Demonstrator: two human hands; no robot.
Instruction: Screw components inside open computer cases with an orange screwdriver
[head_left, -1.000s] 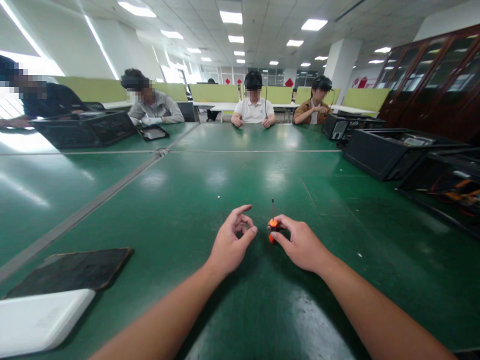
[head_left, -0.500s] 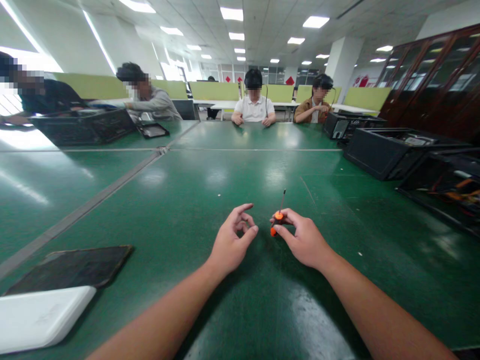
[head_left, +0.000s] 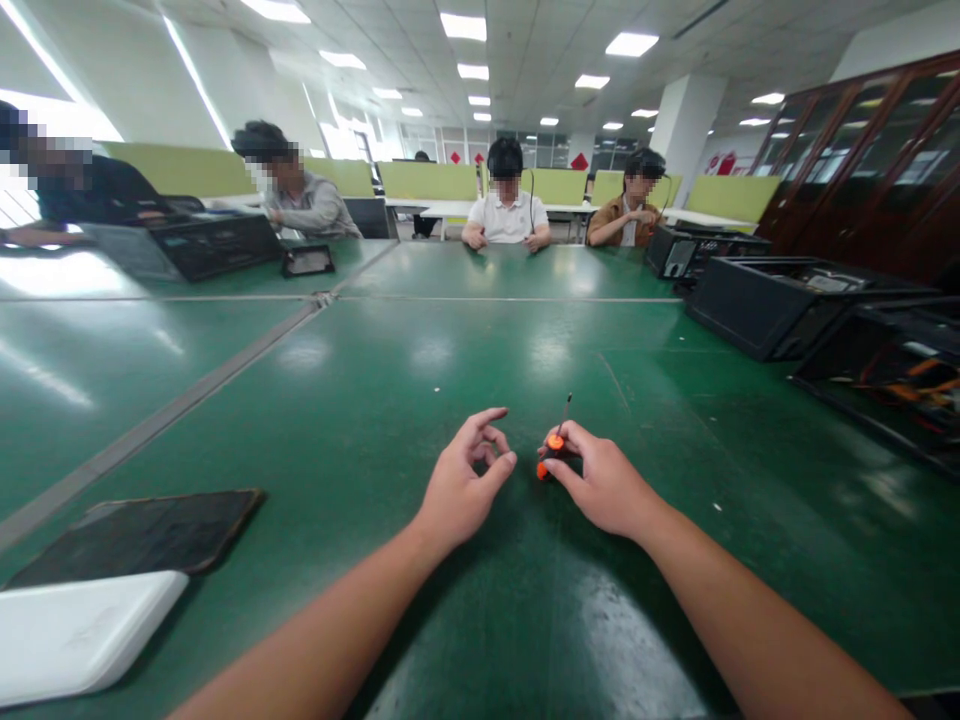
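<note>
In the head view, my right hand point(head_left: 600, 478) grips a small screwdriver point(head_left: 555, 442) by its orange-and-black handle, between thumb and fingers. Its thin metal shaft points up and away from me, with a dark tip. My left hand point(head_left: 466, 480) is beside it on the left, apart from the screwdriver. The index finger is stretched out, the other fingers are loosely curled, and a gap shows between them and the thumb. Nothing is in that hand. Both hands are over the green tabletop point(head_left: 375, 400).
A dark flat panel point(head_left: 142, 530) and a white slab-like object point(head_left: 82, 635) lie at the near left. Black computer cases point(head_left: 772, 310) stand along the right, and another case point(head_left: 210, 245) is at the far left. Several people point(head_left: 508, 215) sit across the table.
My right hand has dipped slightly with the screwdriver, towards me. The left hand has stayed put. At the far left, the computer case has been turned and shifted by a person.
</note>
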